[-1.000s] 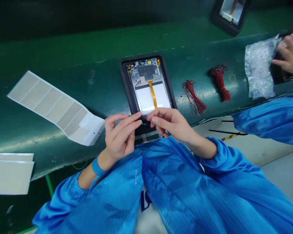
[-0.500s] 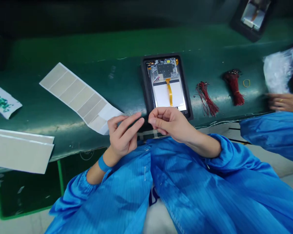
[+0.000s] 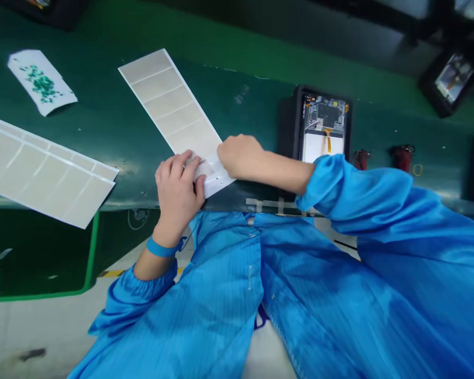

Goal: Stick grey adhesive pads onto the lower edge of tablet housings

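A long sheet of beige adhesive labels (image 3: 177,108) lies aslant on the green bench, its near end white and shiny where labels are off. On that near end rests my left hand (image 3: 177,184), fingers apart and pressing on the sheet from above. My right hand (image 3: 240,157) is closed at the sheet's right edge; its fingertips are turned away, so whatever is in them is hidden. Right of my right hand, an opened tablet (image 3: 324,129) with bare circuit board and orange ribbon cable sits in a black frame, partly covered by my right sleeve.
More label sheets (image 3: 59,176) lie at the left, below a white paper (image 3: 43,84) with small green pieces. Dark red wire bundles (image 3: 402,158) and a yellow rubber band (image 3: 417,170) are at the right. A green bin (image 3: 89,258) stands under the bench edge. Another framed device (image 3: 450,79) is at the far right.
My hands have parted from in front of the tablet and moved left onto the label sheet's near end. The view has shifted left; the co-worker's hand is out of view.
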`<state>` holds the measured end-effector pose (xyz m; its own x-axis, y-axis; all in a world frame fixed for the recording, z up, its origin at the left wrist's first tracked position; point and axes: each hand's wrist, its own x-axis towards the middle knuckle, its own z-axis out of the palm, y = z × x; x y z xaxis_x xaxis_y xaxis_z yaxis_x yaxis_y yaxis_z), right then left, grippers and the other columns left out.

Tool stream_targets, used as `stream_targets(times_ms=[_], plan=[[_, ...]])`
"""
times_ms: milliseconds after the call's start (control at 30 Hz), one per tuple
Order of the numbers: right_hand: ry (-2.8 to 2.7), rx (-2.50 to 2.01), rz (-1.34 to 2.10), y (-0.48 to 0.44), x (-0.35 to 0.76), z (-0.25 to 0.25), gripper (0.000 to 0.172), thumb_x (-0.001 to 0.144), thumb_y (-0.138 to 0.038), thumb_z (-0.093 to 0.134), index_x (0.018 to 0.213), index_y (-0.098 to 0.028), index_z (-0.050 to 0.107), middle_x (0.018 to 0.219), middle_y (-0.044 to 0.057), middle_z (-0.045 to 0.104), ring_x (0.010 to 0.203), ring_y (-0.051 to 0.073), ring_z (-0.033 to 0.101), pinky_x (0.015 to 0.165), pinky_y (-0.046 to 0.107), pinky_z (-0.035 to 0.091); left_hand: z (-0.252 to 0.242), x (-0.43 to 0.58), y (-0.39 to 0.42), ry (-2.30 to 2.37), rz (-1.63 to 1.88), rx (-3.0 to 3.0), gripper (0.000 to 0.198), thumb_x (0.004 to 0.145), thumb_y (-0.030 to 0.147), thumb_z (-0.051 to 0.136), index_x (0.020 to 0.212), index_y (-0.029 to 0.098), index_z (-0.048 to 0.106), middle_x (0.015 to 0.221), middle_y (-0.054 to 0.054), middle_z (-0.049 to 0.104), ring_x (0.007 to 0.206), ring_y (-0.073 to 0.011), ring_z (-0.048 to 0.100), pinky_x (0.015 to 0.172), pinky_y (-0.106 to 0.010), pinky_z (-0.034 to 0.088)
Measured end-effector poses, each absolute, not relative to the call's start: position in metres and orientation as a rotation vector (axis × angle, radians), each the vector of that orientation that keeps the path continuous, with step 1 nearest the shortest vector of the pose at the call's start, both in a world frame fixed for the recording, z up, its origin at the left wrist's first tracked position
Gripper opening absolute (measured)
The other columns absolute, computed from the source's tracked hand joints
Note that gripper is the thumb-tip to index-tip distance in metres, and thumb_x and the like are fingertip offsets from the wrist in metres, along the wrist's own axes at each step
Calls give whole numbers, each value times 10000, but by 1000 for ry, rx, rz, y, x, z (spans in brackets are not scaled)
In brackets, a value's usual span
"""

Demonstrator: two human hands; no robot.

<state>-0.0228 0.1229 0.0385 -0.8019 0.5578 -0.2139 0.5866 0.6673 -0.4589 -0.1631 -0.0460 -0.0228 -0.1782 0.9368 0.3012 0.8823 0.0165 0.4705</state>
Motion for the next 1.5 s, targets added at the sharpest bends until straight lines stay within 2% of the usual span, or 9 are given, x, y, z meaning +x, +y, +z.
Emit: stream_targets(times_ms=[133,267,433,600,700,800,900,1200,1500], plan=[[2663,1088,-569,151,-19,39,336,631,-136,1026,728,-149,705,743,92,697,945,370,760,904,495,586,-20,-162,-45,2172,883,1913,449,1021,354,618,1453,254,685,1571,-151,635,1423,-441,558,1235,-708,340],[2658,1182,-849,157,22,71,321,826,-135,882,652,-181,617,675,29,628,803,233,697,827,391,557,-20,-174,-43,2177,826,1941,418,1014,362,621,1403,241,717,1532,-144,667,1400,-437,590,1207,-683,403],[3026,1605,-1257,145,157,130,206,943,-55,544,978,-228,648,816,-19,637,710,128,616,697,282,488,-6,-170,-36,2089,1171,1987,394,925,389,714,1279,228,777,1410,-149,742,1304,-470,691,1123,-711,494],[2829,2544,-309,134,314,112,213,932,-80,480,925,-242,618,799,19,623,681,165,532,666,332,421,28,-99,-12,1721,1395,1963,306,890,288,743,1187,289,818,1306,-89,798,1236,-427,737,1159,-695,482],[2736,2360,-396,130,345,62,181,841,-47,623,868,-209,701,904,92,725,873,228,604,844,392,483,49,-46,9,1471,1328,2097,250,892,229,750,1130,277,808,1262,-98,806,1209,-413,730,1075,-658,537],[2717,2128,-359,136,332,26,215,943,-103,608,1076,-188,754,1249,164,714,1183,335,586,1029,504,477,67,-10,30,1374,1262,2165,172,925,219,739,1083,272,784,1239,-86,809,1193,-390,727,1054,-645,546],[2643,1956,-286,151,321,16,224,1022,-124,500,1082,-180,709,1332,183,640,1287,378,528,1062,549,463,82,9,47,1370,1152,2212,125,983,241,692,1076,282,765,1240,-53,802,1189,-363,727,1050,-650,544],[3175,1511,-746,133,307,55,101,1059,-201,491,987,-233,554,1140,116,641,1086,287,555,997,476,469,74,60,88,1254,1094,2424,80,1055,233,654,1092,234,725,1052,-63,800,991,-265,735,852,-452,552],[3224,1290,-1323,120,276,86,119,1025,-129,481,979,-222,540,892,11,647,806,157,573,759,292,403,74,54,91,1295,999,2563,144,1070,303,635,966,253,722,848,-29,739,821,-253,685,836,-461,448]])
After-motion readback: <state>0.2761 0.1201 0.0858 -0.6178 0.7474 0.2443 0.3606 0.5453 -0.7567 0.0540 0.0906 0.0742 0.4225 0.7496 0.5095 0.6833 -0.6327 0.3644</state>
